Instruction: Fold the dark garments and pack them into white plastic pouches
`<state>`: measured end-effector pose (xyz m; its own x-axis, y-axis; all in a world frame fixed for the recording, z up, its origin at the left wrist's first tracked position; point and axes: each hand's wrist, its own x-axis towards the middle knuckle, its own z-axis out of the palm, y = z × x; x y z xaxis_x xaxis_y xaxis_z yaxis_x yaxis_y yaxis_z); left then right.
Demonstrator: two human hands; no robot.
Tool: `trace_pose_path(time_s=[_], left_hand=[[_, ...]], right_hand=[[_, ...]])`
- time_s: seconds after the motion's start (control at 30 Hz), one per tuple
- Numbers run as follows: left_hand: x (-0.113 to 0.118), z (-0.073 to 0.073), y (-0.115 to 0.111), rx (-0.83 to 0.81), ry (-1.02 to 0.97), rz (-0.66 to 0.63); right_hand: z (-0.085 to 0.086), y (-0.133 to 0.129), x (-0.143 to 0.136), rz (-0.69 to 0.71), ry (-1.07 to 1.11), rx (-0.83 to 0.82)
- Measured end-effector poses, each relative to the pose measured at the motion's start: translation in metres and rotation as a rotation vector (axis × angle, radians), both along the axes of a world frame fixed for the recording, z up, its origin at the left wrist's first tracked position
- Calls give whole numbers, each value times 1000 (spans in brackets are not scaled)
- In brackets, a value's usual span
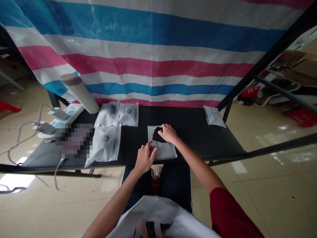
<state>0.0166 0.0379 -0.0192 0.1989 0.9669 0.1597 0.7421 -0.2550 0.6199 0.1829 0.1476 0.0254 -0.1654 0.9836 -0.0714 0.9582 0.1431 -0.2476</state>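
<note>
A frosted plastic bag [164,152] with dark print lies flat near the front edge of the black table. My right hand [168,133] is closed on a small black item [158,136], soft and crumpled like cloth, over the upper part of this bag. Its exact kind cannot be made out. My left hand [145,156] rests at the bag's left side, thumb and fingers apart, with the fingertips at or just over the plastic. Nothing shows in its grasp.
Filled frosted bags [106,142] lie left, another bag [214,116] far right. A white bottle [81,94], a power strip [70,115] with plugged chargers and a blurred-out device [75,140] stand left. A striped sheet [153,62] hangs behind the table [198,145].
</note>
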Motion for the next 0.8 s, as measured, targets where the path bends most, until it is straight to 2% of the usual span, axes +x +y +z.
trace_pose_path(time_s=[0.07, 0.17, 0.23, 0.33, 0.43, 0.53, 0.6, 0.67, 0.73, 0.8], left_hand=[[0, -1, 0, 4, 11, 7], [0, 1, -1, 6, 51, 4], [1, 6, -4, 11, 90, -6], [7, 20, -9, 48, 108, -29], [25, 34, -15, 68, 52, -138], [50, 38, -17, 30, 11, -309], [63, 35, -15, 14, 34, -375], [68, 30, -12, 19, 89, -378], [64, 26, -9, 21, 162, -320], [55, 24, -6, 5, 243, -210]], right_hand=[[-6, 11, 4, 9, 22, -15], [-11, 22, 16, 110, 138, -83], [-12, 29, 25, 165, 242, -169], [-9, 36, 32, 155, 333, -316], [-7, 39, 28, 180, 340, -437], [-5, 36, 21, 271, 341, -568], [-4, 31, 22, 314, 381, -573], [-4, 26, 31, 307, 527, -517], [-5, 18, 46, 246, 789, -449], [-11, 7, 63, 135, 1069, -359]])
